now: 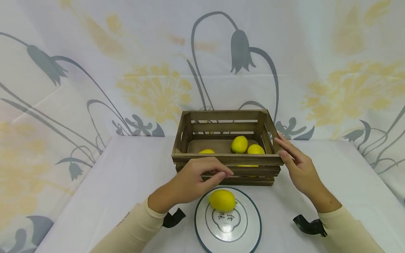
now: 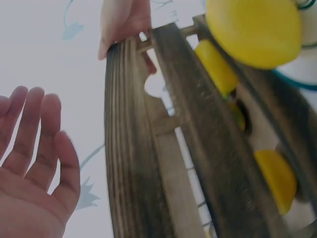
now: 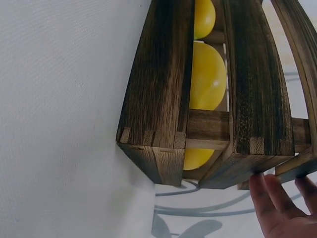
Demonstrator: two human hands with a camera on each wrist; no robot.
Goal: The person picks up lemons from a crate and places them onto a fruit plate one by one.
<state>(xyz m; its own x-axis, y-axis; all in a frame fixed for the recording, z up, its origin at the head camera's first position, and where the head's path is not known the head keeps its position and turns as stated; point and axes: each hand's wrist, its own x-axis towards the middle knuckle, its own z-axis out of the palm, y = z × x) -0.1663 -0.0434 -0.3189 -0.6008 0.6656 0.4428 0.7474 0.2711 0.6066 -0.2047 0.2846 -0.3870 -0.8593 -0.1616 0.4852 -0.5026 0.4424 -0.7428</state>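
A slatted brown wooden crate (image 1: 227, 160) holds yellow lemons (image 1: 239, 144), some partly hidden by its front slats. Another lemon (image 1: 222, 200) lies on a round white plate (image 1: 227, 226) with a dark blue-green rim and printed characters, in front of the crate. My left hand (image 1: 194, 177) hovers before the crate's front, left of the plate's lemon, and holds nothing; its fingers look relaxed in the left wrist view. My right hand (image 1: 297, 167) touches the crate's right end with extended fingers, its thumb by the front corner. In the right wrist view the fingertips (image 3: 257, 186) meet the side slats.
A white cloth (image 1: 139, 161) covers the table, and a flower-patterned curtain (image 1: 152, 52) hangs behind the crate. Black curved mounts (image 1: 308, 225) sit by both wrists, over beige sleeves.
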